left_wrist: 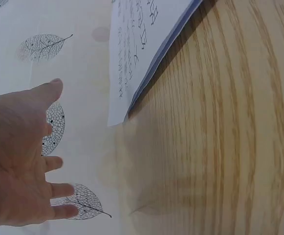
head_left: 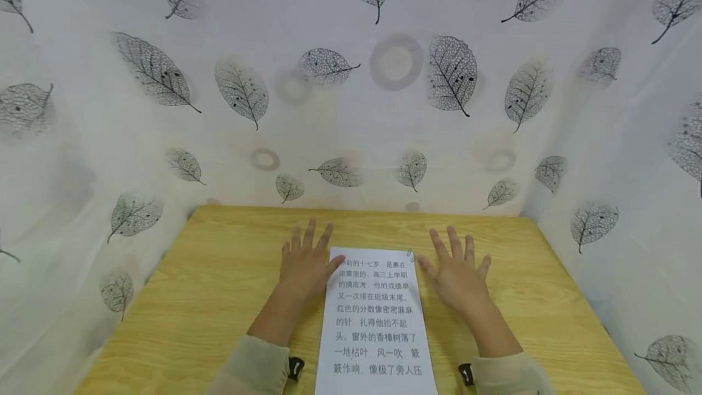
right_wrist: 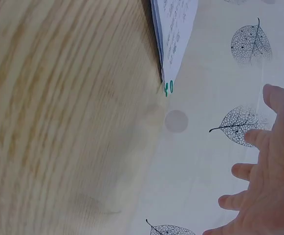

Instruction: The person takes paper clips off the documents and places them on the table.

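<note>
A stack of printed paper sheets (head_left: 375,322) lies on the table, with large lines of Chinese text facing up. Two small green paper clips (right_wrist: 168,88) are at its far right corner. On the left side my left hand (head_left: 306,268) is spread, its thumb overlapping the stack's upper left edge in the head view. To the right of the stack my right hand (head_left: 459,276) has its fingers spread too, the thumb pointing toward the clips. Neither hand holds anything. In the left wrist view the left hand (left_wrist: 19,159) shows its palm side with fingers extended.
The wood-grain table (head_left: 219,285) reaches back to a pale curtain (head_left: 351,120) printed with dark leaves, which also hangs on both sides. Black wrist straps (head_left: 295,369) show at the sleeve cuffs. The stack runs out of the head view at the bottom.
</note>
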The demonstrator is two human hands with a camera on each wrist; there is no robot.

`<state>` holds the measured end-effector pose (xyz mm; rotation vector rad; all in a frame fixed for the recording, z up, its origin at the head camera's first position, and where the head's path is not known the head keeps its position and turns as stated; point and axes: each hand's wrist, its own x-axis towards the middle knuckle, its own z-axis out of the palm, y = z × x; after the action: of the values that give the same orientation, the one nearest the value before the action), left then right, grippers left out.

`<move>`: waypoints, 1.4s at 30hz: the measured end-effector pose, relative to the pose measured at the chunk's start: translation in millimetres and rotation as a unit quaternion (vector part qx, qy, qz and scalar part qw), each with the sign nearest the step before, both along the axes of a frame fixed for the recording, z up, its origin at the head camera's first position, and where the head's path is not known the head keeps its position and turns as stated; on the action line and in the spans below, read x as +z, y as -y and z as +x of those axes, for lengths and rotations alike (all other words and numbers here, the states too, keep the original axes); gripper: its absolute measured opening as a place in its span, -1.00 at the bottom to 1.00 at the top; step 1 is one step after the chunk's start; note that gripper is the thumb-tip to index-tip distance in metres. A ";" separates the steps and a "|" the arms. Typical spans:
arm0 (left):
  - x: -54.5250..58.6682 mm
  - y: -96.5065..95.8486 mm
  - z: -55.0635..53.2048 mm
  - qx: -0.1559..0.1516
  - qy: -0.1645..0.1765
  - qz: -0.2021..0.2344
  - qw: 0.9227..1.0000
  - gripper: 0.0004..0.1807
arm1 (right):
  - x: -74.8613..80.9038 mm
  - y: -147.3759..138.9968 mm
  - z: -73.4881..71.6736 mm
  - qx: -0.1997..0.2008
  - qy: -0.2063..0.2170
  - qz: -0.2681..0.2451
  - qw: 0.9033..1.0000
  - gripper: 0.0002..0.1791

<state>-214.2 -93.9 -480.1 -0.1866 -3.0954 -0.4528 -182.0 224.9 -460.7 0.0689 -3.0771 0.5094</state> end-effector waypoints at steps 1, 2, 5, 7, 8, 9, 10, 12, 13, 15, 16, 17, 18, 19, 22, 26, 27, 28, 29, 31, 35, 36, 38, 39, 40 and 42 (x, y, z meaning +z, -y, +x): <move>-1.4 0.3 -1.4 0.001 0.004 0.011 1.000 -0.10 | 0.4 0.0 -0.4 -0.001 -0.006 -0.001 1.000 -0.13; -3.3 0.9 -3.4 0.000 0.012 0.021 1.000 -0.10 | 0.5 0.0 -0.7 -0.001 -0.012 -0.001 1.000 -0.14; -9.9 3.3 -14.5 -0.001 0.052 0.057 0.997 -0.09 | 1.6 0.5 -1.6 -0.003 -0.030 -0.006 1.000 -0.17; -14.3 5.2 -24.5 -0.005 0.082 0.080 0.993 -0.09 | 3.0 1.1 -2.2 -0.003 -0.039 -0.009 0.999 -0.18; -16.1 6.2 -29.7 -0.008 0.095 0.089 0.991 -0.08 | 4.0 1.4 -2.4 -0.003 -0.042 -0.013 0.999 -0.19; -17.4 7.0 -34.6 -0.008 0.109 0.096 0.989 -0.07 | 4.9 1.7 -2.8 -0.004 -0.043 -0.018 0.999 -0.19; -18.4 7.7 -38.9 -0.010 0.119 0.100 0.988 -0.06 | 5.6 1.9 -3.3 -0.005 -0.042 -0.020 0.999 -0.20; -19.4 8.6 -45.2 -0.012 0.137 0.115 0.984 -0.02 | 6.5 1.9 -4.2 -0.010 -0.032 -0.037 0.999 -0.23; -19.8 8.9 -47.6 -0.012 0.145 0.119 0.982 0.00 | 6.4 1.7 -4.8 -0.015 -0.021 -0.050 0.998 -0.26; -20.5 8.5 -50.1 -0.011 0.156 0.128 0.979 0.05 | 5.2 0.8 -6.0 -0.023 0.007 -0.081 0.996 -0.34; -21.0 7.6 -50.4 -0.011 0.159 0.130 0.979 0.06 | 4.4 0.1 -6.5 -0.026 0.021 -0.097 0.995 -0.38; -21.8 6.6 -50.4 -0.010 0.161 0.134 0.978 0.06 | 3.5 -0.7 -7.2 -0.030 0.035 -0.112 0.993 -0.41; -22.5 5.4 -50.2 -0.010 0.160 0.136 0.978 0.05 | 2.4 -1.7 -7.9 -0.032 0.048 -0.124 0.991 -0.43; -23.3 4.3 -49.9 -0.009 0.159 0.138 0.977 0.03 | 0.9 -2.7 -8.6 -0.034 0.058 -0.133 0.989 -0.46; -25.9 0.8 -49.2 -0.007 0.152 0.138 0.979 -0.08 | -4.6 -5.3 -11.4 -0.032 0.072 -0.148 0.986 -0.46; -31.7 -1.4 -51.1 -0.005 0.140 0.137 0.981 -0.19 | -13.0 -8.4 -15.6 -0.030 0.082 -0.164 0.983 -0.45; -33.6 -1.5 -51.6 -0.006 0.137 0.143 0.980 -0.21 | -15.0 -9.1 -16.7 -0.029 0.083 -0.168 0.982 -0.46; -35.6 -1.2 -51.8 -0.007 0.134 0.152 0.979 -0.22 | -16.5 -9.3 -17.2 -0.029 0.086 -0.172 0.981 -0.46; -38.0 -0.7 -52.2 -0.011 0.134 0.163 0.977 -0.22 | -17.8 -9.6 -18.1 -0.027 0.087 -0.176 0.980 -0.47; -41.6 0.5 -52.5 -0.021 0.131 0.190 0.973 -0.25 | -20.9 -10.4 -19.8 -0.027 0.091 -0.183 0.978 -0.49; -45.6 5.0 -52.2 -0.042 0.131 0.220 0.966 -0.38 | -25.3 -11.0 -22.1 -0.028 0.104 -0.207 0.972 -0.53; -45.8 6.5 -52.0 -0.044 0.133 0.227 0.964 -0.42 | -26.5 -11.1 -22.5 -0.030 0.108 -0.215 0.970 -0.53; -45.6 10.3 -51.9 -0.047 0.136 0.240 0.960 -0.49 | -27.7 -10.9 -23.4 -0.030 0.114 -0.229 0.966 -0.52; -45.2 12.5 -52.0 -0.046 0.138 0.250 0.957 -0.50 | -28.3 -11.0 -23.9 -0.031 0.117 -0.238 0.964 -0.52; -45.1 15.0 -52.1 -0.049 0.140 0.260 0.954 -0.50 | -28.8 -11.1 -24.1 -0.033 0.120 -0.250 0.960 -0.51; -46.0 20.0 -52.5 -0.055 0.142 0.275 0.949 -0.50 | -28.8 -11.4 -24.5 -0.033 0.127 -0.274 0.953 -0.49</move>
<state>-266.7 -113.8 -526.1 -0.3056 -3.0669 -1.4314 -206.5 236.3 -489.5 -0.1194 -3.0198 1.4413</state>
